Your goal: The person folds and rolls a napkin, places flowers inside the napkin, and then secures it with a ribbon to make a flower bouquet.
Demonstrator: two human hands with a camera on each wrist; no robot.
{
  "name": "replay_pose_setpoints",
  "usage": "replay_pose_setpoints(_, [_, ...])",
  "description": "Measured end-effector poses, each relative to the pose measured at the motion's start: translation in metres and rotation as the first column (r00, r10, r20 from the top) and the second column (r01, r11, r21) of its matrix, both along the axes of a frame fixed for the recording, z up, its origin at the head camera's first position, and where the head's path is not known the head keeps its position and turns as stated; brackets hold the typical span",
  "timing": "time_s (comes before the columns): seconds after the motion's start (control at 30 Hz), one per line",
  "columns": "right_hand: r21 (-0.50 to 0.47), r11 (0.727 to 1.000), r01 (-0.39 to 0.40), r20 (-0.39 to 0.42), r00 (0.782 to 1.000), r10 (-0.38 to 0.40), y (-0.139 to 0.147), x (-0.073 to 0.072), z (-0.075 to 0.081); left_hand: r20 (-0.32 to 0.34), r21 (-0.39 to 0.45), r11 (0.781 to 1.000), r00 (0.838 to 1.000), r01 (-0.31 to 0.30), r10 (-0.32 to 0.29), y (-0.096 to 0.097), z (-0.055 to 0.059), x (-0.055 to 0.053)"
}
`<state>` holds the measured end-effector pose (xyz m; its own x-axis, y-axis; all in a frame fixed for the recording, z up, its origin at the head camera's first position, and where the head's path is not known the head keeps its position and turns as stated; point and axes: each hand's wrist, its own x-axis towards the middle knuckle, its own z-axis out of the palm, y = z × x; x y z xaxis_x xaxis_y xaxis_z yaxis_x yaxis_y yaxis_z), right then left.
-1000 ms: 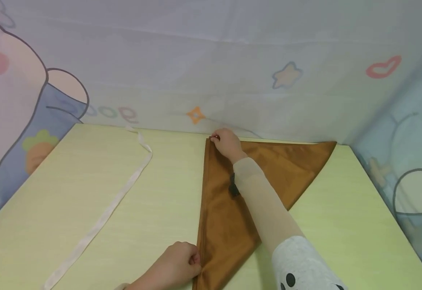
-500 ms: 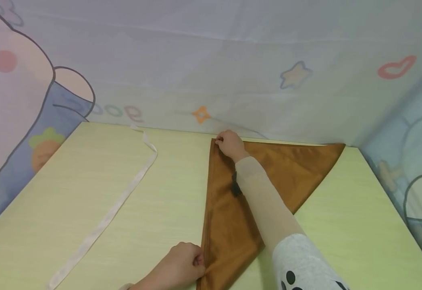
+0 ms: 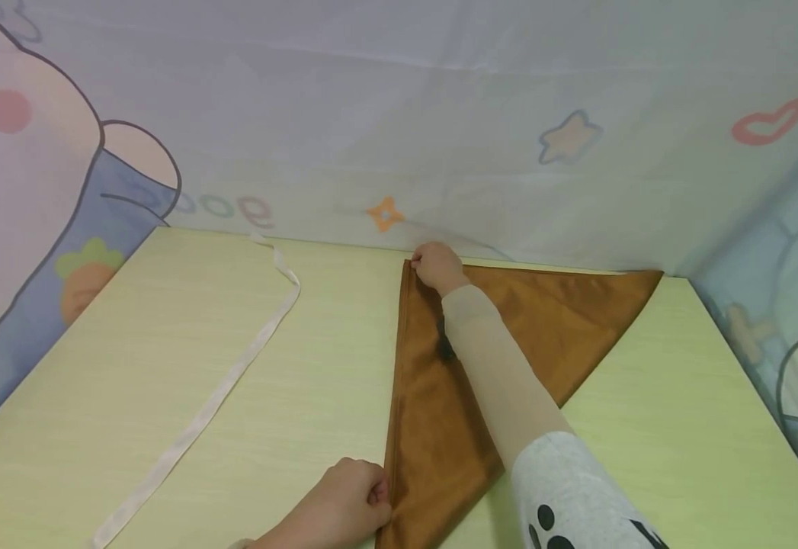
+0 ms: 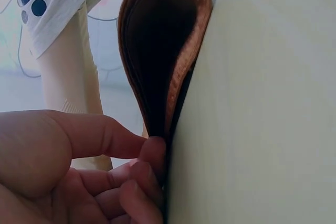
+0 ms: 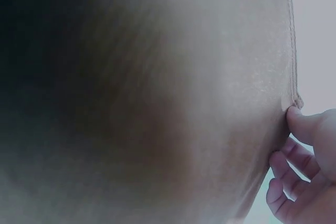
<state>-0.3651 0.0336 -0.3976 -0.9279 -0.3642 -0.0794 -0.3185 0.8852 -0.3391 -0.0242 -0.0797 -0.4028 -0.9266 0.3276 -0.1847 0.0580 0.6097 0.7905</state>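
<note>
A brown satiny cloth (image 3: 549, 313), folded into layers, lies as a rough triangle on the right half of the table. At its far left corner my right hand (image 3: 438, 267) pinches the hemmed edge between thumb and fingers; the right wrist view has this hand (image 5: 310, 161) at the cloth's corner (image 5: 252, 87). My left hand (image 3: 347, 499) pinches the near part of the left edge. In the left wrist view, thumb and fingers of the left hand (image 4: 115, 166) grip the layers, and the cloth (image 4: 128, 30) loops open above them. The nearest cloth corner runs out of the head view.
A white ribbon-like strip (image 3: 216, 396) lies lengthwise on the pale yellow table (image 3: 131, 343), left of the cloth. Printed fabric (image 3: 302, 114) hangs along the table's back edge, with more at both sides.
Both hands keep their places on the cloth's left edge. The whole head view has shifted slightly, so things appear a little farther right.
</note>
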Motion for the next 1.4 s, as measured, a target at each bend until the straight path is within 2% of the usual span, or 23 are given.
replay_pose_setpoints(0.2, [0.017,0.999,0.033,0.001,0.999,-0.033,-0.003,-0.001,0.000,0.033,0.000,1.000,0.999,-0.023,0.023,0.002,0.004,0.001])
replay_pose_setpoints(0.33, [0.047,0.998,0.047,-0.005,0.999,-0.047,0.000,0.000,-0.002,0.029,-0.007,1.000,0.999,-0.023,0.023,0.002,0.004,0.002])
replay_pose_setpoints(0.57, [0.098,0.995,0.003,0.000,1.000,-0.003,0.014,0.006,0.000,0.011,-0.054,0.999,1.000,-0.004,0.005,0.002,0.001,0.000])
replay_pose_setpoints(0.63, [0.076,0.997,-0.019,0.021,1.000,0.018,0.019,0.008,0.003,0.009,-0.058,0.998,1.000,0.002,-0.002,0.002,0.000,-0.002])
replay_pose_setpoints(0.8, [-0.055,0.994,-0.096,0.072,0.992,0.100,0.035,0.014,0.016,0.020,-0.073,0.997,1.000,0.009,-0.008,-0.004,0.001,-0.005])
replay_pose_setpoints(0.93, [-0.135,0.977,-0.164,0.057,0.983,0.173,0.048,0.025,0.035,0.005,-0.104,0.995,1.000,0.015,-0.014,-0.009,0.007,-0.007])
replay_pose_setpoints(1.03, [-0.168,0.962,-0.217,0.024,0.974,0.224,0.057,0.041,0.050,-0.013,-0.112,0.993,0.999,0.046,-0.048,-0.013,0.011,-0.006])
replay_pose_setpoints(1.17, [-0.182,0.933,-0.309,-0.055,0.951,0.305,0.069,0.074,0.063,0.062,-0.058,0.991,0.992,0.118,-0.114,-0.017,0.013,0.001])
replay_pose_setpoints(1.27, [-0.150,0.903,-0.403,-0.135,0.913,0.385,0.078,0.108,0.065,0.131,-0.048,0.982,0.976,0.183,-0.175,-0.019,0.011,0.007])
replay_pose_setpoints(1.4, [-0.058,0.859,-0.509,-0.232,0.844,0.485,0.086,0.159,0.064,0.110,-0.130,0.947,0.954,0.293,-0.280,-0.023,0.004,0.008])
